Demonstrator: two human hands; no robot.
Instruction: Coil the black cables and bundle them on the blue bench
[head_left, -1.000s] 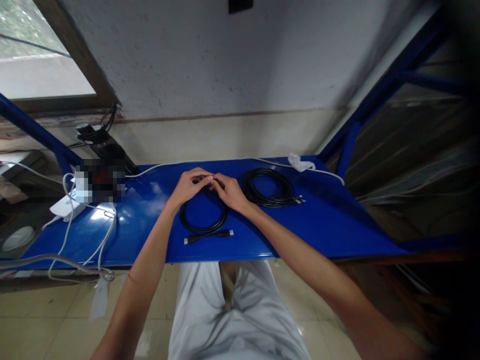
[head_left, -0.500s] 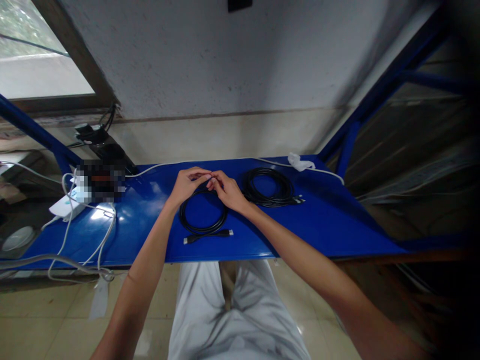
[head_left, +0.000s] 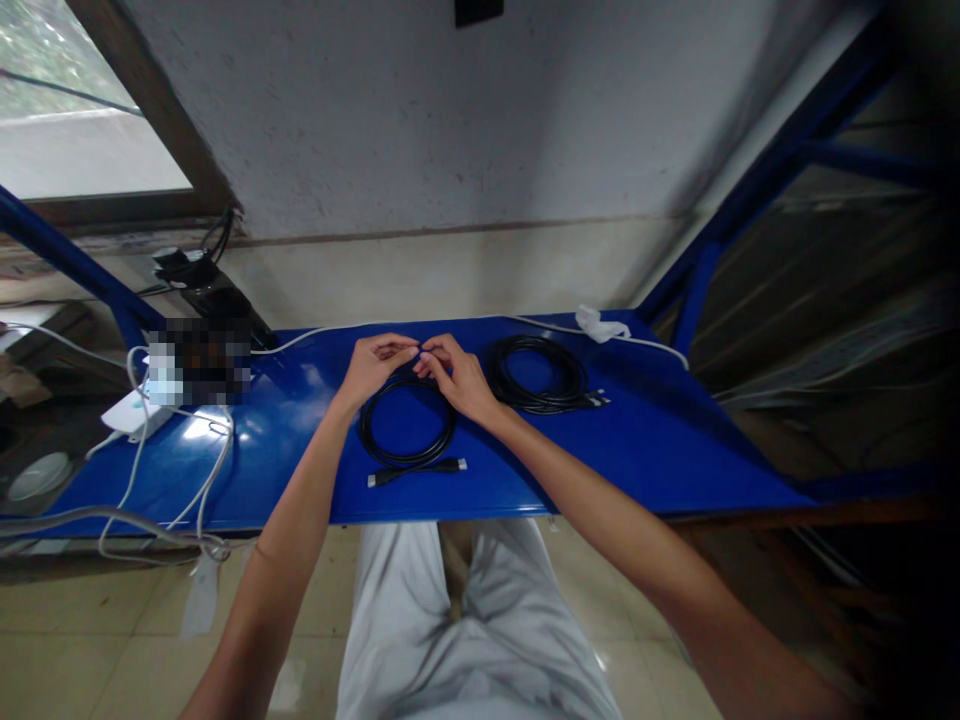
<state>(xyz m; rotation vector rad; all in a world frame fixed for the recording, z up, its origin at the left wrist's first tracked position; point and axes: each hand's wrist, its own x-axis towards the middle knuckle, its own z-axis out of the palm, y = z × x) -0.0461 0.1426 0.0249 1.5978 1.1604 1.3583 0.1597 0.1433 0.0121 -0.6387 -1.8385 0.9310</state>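
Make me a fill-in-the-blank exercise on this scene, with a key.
The looped cable nearest the left hand and right hand is coloured ____.
Its visible plugs number ____.
As the person sees it, a bulkier cable coil lies to its ____.
The tabletop is coloured ____.

black; two; right; blue

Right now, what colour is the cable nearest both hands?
The coiled cable is black, clearest in the head view.

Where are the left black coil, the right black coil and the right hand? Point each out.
Left black coil (head_left: 406, 461), head view: strands on its near side.
Right black coil (head_left: 541, 404), head view: strands on its near side.
Right hand (head_left: 463, 384), head view: back of the hand.
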